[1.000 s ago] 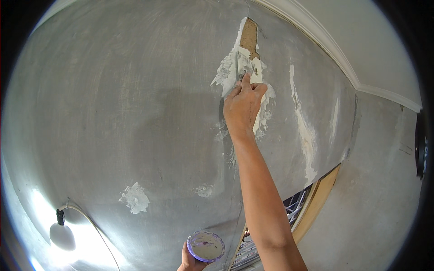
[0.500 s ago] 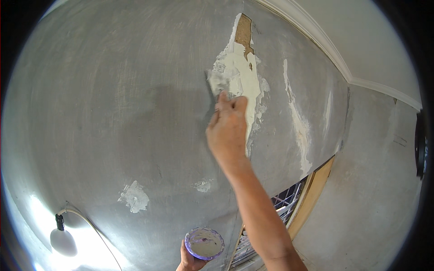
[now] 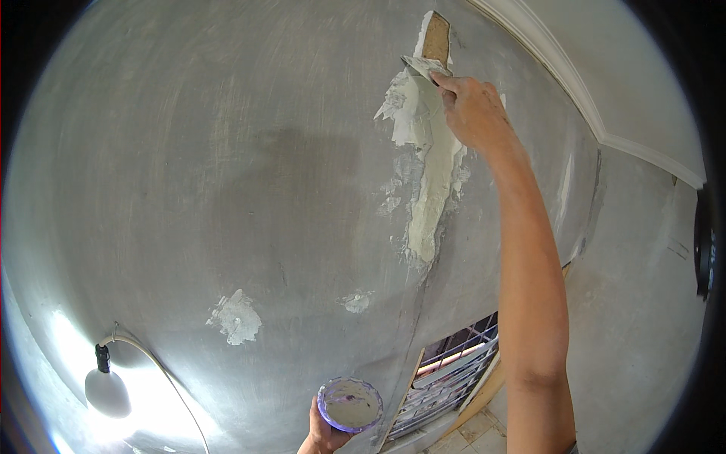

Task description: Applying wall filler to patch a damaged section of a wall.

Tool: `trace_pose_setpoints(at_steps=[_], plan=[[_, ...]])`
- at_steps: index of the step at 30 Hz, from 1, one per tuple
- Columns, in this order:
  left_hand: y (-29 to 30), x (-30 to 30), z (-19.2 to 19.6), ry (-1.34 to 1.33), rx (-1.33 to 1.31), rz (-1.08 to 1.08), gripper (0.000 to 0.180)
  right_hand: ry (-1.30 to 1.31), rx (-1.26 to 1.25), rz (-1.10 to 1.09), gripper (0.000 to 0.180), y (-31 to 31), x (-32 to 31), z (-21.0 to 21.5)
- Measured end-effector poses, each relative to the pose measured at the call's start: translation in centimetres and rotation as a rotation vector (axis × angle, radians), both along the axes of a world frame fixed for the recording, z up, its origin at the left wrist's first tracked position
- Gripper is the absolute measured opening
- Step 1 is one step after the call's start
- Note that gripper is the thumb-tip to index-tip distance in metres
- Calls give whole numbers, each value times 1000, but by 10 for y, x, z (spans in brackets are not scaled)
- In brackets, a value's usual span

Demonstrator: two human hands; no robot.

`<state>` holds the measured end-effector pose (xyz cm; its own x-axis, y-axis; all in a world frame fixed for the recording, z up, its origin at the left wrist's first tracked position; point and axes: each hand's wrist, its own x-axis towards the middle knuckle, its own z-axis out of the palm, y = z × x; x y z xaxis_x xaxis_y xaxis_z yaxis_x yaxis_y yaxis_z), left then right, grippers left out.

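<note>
**A:** so what's the right hand (image 3: 473, 110) doing up there?

**B:** its grip is pinched around a putty knife (image 3: 425, 68), blade flat against the grey wall (image 3: 189, 189). Just above the grip there's a brown bare patch (image 3: 437, 38); below it a long streak of white filler (image 3: 431, 197) runs down the wall.

**A:** and the left hand (image 3: 324, 435)?

**B:** low down, well apart from the knife, fingers curled under a small round tub (image 3: 349, 405) with a purple rim. Looks like smeared filler inside, hard to say. A bright lamp (image 3: 106, 390) glares off to its left.
</note>
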<state>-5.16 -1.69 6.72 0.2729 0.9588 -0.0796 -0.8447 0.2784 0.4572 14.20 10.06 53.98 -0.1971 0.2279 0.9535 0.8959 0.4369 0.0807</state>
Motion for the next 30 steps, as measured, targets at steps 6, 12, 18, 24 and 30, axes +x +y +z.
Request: trace_pose_setpoints(at_steps=[6, 12, 18, 24, 30], plan=[[1, 4, -3, -77, 6, -33, 63, -66, -71, -65, 36, -7, 13, -21], [5, 8, -7, -81, -22, -51, 62, -41, -83, -24, 35, -13, 17, -62], [4, 15, 2, -59, -32, -66, 63, 0, -92, -19, 34, -25, 11, -110], [2, 13, 3, -36, 36, -61, 66, 29, -151, 68, 34, -42, 2, -128], [2, 17, 7, -44, 75, -79, 68, 29, -49, 27, 34, -34, 1, -42]])
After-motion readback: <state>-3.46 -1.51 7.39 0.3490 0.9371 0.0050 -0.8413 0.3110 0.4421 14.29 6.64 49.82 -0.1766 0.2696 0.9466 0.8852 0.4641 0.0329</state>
